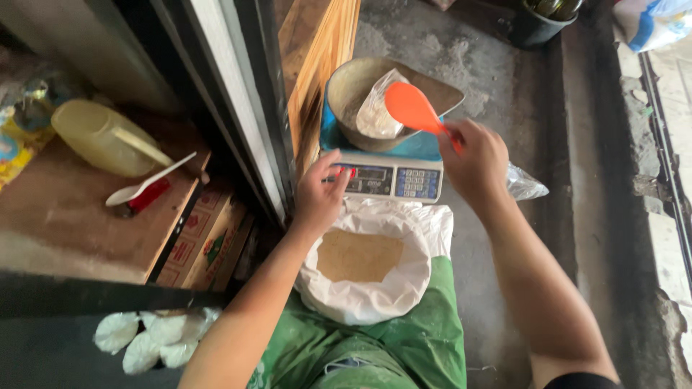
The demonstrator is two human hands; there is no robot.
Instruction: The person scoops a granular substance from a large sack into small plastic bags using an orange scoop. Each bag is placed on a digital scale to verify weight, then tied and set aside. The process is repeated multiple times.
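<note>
Your right hand is closed around the handle of an orange scoop, holding it over the metal bowl on the scale. Your left hand reaches to the scale's front, fingers bent; I cannot tell if it presses anything. A clear bag sits in the bowl. Your right hand hides most of the scoop's handle.

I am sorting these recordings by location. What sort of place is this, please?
Probably a small shop or stall selling dry goods by weight: a digital scale carries a metal bowl with a filled plastic bag, an open sack of brownish powder or grain stands below, and filled bags lie nearby.
</note>
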